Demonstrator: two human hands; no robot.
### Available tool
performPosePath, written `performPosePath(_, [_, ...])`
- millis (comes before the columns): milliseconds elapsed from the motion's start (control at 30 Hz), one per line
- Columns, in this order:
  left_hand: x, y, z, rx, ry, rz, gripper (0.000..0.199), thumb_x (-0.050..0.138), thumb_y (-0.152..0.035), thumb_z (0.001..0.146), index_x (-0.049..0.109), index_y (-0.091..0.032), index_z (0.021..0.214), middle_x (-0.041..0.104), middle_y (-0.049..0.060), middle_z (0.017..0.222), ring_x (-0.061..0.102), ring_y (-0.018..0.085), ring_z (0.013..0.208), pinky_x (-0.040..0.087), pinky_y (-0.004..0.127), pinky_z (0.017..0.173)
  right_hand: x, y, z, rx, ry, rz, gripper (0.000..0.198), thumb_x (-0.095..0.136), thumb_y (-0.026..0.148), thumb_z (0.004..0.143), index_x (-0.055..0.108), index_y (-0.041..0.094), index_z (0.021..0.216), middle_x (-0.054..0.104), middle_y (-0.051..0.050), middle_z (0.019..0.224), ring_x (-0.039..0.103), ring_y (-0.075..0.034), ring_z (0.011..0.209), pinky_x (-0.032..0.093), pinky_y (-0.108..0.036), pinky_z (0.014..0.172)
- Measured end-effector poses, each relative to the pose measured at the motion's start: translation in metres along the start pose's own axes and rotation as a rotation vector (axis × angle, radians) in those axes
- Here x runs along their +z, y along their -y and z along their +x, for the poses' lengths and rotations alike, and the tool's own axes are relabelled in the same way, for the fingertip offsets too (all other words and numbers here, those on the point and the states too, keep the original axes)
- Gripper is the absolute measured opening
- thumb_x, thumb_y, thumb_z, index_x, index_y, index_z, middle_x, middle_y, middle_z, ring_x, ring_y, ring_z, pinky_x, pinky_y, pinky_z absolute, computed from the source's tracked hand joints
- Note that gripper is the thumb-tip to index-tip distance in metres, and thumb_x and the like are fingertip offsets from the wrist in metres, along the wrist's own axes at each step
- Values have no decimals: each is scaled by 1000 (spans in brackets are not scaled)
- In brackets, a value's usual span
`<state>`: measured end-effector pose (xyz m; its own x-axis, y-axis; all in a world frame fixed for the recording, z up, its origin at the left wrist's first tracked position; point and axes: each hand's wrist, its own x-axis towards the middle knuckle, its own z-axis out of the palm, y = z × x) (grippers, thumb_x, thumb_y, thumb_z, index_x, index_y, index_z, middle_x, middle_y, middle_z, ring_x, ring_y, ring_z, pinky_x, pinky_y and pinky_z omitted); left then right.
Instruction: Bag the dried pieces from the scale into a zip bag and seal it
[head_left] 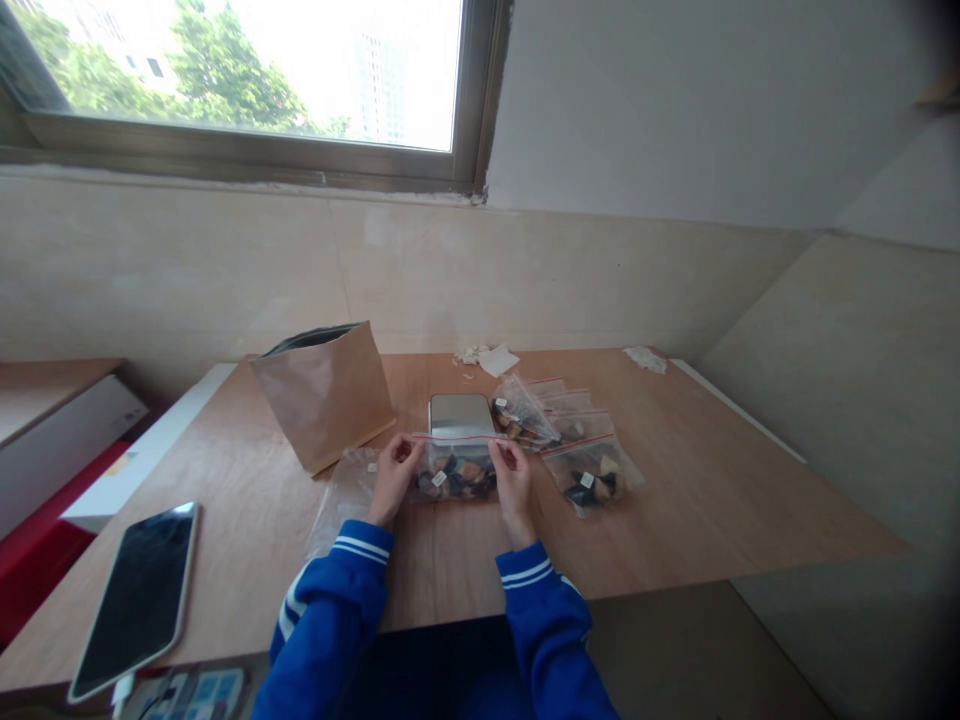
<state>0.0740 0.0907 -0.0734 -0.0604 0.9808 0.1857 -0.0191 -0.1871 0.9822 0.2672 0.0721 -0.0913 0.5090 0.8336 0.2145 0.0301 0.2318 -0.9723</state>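
Note:
A clear zip bag (459, 478) with a red seal strip lies in front of me, holding dark and tan chunks and a small white label. My left hand (397, 470) pinches the left end of its top edge, and my right hand (512, 475) pinches the right end. The strip stretches straight between them. Just behind the bag sits a small flat scale (460, 412) with a silver top, its front part covered by the bag. Empty-looking clear bags (341, 500) lie beside and partly under my left hand.
Several filled zip bags (592, 480) overlap to the right of the scale. A brown paper pouch (326, 400) stands open at the left. A phone (139, 600) with a cable lies at the front left. White scraps (498, 360) lie near the wall on the wooden table (720, 480).

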Motion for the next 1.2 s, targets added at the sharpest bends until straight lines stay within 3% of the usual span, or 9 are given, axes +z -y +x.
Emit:
performPosePath(300, [1,0,1,4,3,9,29,66,-44,77,62,-16,80,58,-1,70,52,12,65,39,22,60,2,1,1,-1,-12,-3,35,68,51,72,66,16,81,71,-5,80,64,-21,76,50,-33,74])
performPosePath(667, [3,-6,-3,-81,94,-61,33,69,-47,75,68,-16,86,67,4,83,60,18,79,47,26,71,5,15,-6,51,108,50,32,68,47,75,66,17,85,72,-6,83,66,-21,79,51,-34,77])
performPosePath(1200, [1,-10,-4,-33,90,-25,31,70,-45,75,66,-15,80,65,2,75,60,16,73,46,23,65,5,18,-8,52,73,42,34,72,46,71,68,16,86,72,-5,83,65,-21,78,51,-34,76])
